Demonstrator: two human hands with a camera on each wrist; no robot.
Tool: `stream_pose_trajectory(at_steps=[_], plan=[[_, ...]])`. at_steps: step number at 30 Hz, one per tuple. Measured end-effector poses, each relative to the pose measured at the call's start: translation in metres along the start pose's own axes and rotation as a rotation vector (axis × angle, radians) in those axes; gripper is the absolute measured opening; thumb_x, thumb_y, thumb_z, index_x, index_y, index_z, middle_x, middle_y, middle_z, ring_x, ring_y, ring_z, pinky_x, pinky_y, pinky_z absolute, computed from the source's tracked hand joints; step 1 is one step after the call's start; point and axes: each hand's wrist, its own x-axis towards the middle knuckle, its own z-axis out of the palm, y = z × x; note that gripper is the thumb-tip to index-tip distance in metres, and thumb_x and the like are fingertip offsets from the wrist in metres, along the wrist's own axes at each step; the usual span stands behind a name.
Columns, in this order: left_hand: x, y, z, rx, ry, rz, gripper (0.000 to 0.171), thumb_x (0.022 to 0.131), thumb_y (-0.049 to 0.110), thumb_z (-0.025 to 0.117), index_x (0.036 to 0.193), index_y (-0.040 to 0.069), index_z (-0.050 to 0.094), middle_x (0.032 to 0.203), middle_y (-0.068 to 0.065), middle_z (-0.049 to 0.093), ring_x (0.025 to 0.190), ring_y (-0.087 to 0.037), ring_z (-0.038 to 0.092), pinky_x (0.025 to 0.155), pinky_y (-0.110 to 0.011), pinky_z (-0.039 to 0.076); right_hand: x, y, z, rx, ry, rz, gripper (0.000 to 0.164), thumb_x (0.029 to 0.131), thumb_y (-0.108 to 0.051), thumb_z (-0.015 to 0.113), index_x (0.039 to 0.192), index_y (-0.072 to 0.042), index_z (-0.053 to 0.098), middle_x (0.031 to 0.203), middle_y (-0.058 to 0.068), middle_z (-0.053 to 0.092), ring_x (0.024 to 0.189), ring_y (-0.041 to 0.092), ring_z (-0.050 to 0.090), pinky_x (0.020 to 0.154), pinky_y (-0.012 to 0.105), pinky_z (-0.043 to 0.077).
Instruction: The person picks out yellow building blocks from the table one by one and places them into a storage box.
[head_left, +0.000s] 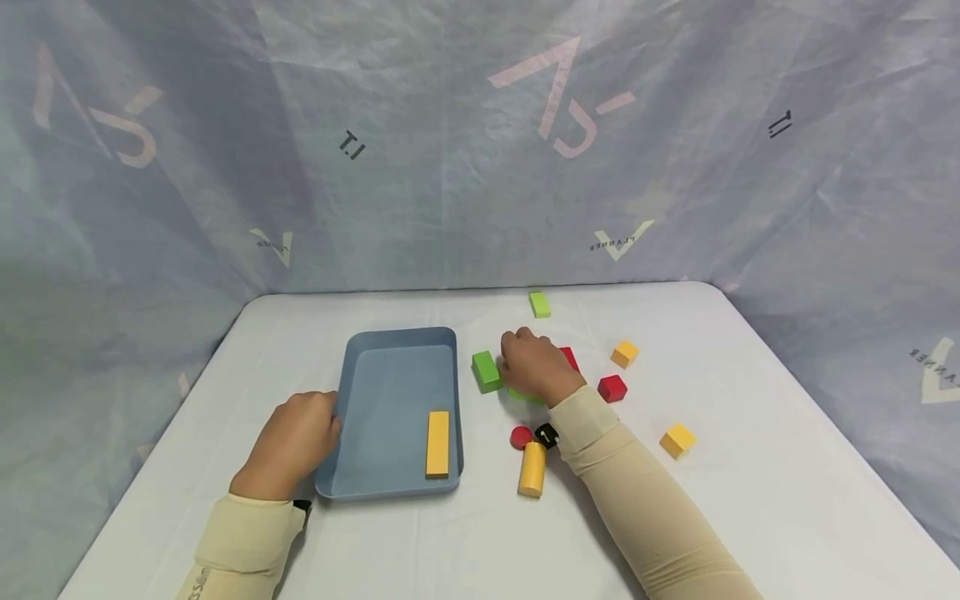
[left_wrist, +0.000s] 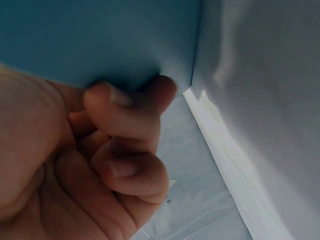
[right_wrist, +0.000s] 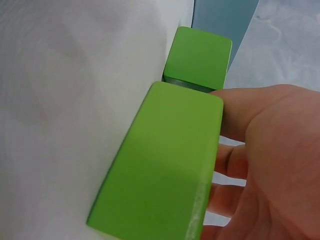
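Note:
My left hand (head_left: 296, 437) grips the left rim of a blue-grey tray (head_left: 397, 337); in the left wrist view its curled fingers (left_wrist: 132, 175) meet the tray wall (left_wrist: 110, 40). A yellow rectangular block (head_left: 438, 444) lies inside, near the right side. My right hand (head_left: 536, 367) reaches down over a light green block (head_left: 527, 397), mostly covered in the head view. The right wrist view shows that block (right_wrist: 160, 160) large, hiding the fingertips; I cannot tell what they hold. Just left of this hand is a darker green block (head_left: 487, 372). A red block (head_left: 570, 358) shows behind it.
A small light green block (head_left: 540, 304) sits near the table's far edge. Right of the right hand are a red cube (head_left: 612, 388) and two yellow cubes, one farther (head_left: 625, 354), one nearer (head_left: 678, 442). A red round piece (head_left: 521, 437) and yellow cylinder (head_left: 532, 469) lie by the right wrist.

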Motion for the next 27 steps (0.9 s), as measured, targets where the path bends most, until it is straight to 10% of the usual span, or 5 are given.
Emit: stream_pose_trajectory(at_steps=[27], plan=[[-0.0008,0.0016,-0.0007,0.008,0.013,0.018,0.005,0.089,-0.006,0.066,0.087,-0.004,0.071,0.071,-0.013,0.066,0.061,-0.018,0.051,0.053,-0.035,0.045,-0.0054,-0.0035,-0.0043,-0.048,0.021,-0.034,0.025,0.100,-0.023,0.065,0.123,-0.019,0.073,0.113,0.004,0.067,0.087,0.022,0.061,0.072,0.039,0.056]])
